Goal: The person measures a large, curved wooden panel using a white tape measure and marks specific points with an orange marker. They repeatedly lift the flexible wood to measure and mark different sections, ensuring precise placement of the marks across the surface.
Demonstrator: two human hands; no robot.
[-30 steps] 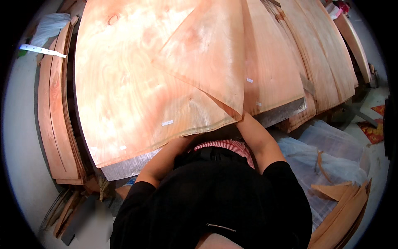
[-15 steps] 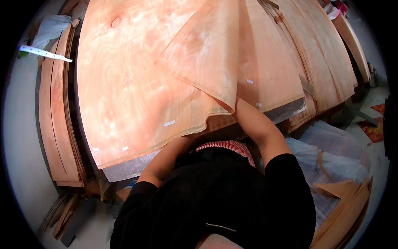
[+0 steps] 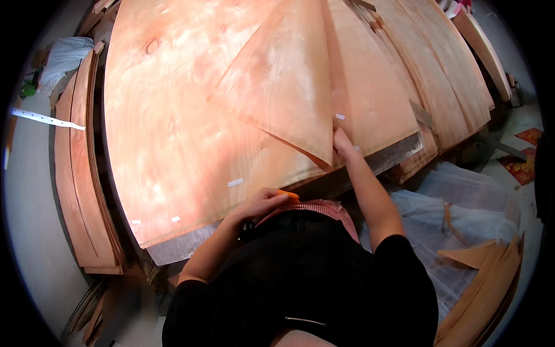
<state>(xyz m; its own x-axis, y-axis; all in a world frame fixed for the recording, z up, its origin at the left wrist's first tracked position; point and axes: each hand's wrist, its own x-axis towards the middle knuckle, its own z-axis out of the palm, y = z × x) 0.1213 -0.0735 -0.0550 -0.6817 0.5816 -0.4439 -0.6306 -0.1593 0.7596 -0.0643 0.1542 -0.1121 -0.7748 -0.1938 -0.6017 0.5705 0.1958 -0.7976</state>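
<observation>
A large thin sheet of wood veneer [image 3: 167, 133] lies on top of a stack. Part of it is turned back as a pointed triangular flap [image 3: 283, 92]. Close to the sheet's front edge, my left hand [image 3: 267, 202] is closed around a small orange object [image 3: 289, 195] whose kind is mostly hidden. My right hand [image 3: 343, 143] rests over the veneer just right of the flap's lower tip, fingers curled in and partly hidden by the flap's edge. Small white tape pieces [image 3: 235, 183] stick to the sheet, and another tape piece [image 3: 340, 117] lies near my right hand.
A dark grey board edge [image 3: 180, 247] shows beneath the veneer. More veneer stacks stand at the left [image 3: 78, 173] and right [image 3: 445, 87]. Clear plastic sheeting [image 3: 457, 202] and curled veneer scraps [image 3: 483, 283] lie at the lower right. A white perforated strip [image 3: 49, 119] juts out at the left.
My left hand has come out from below the sheet's front edge, with the orange object showing. My right hand has emerged from behind the flap. The rippled front edge now lies flatter.
</observation>
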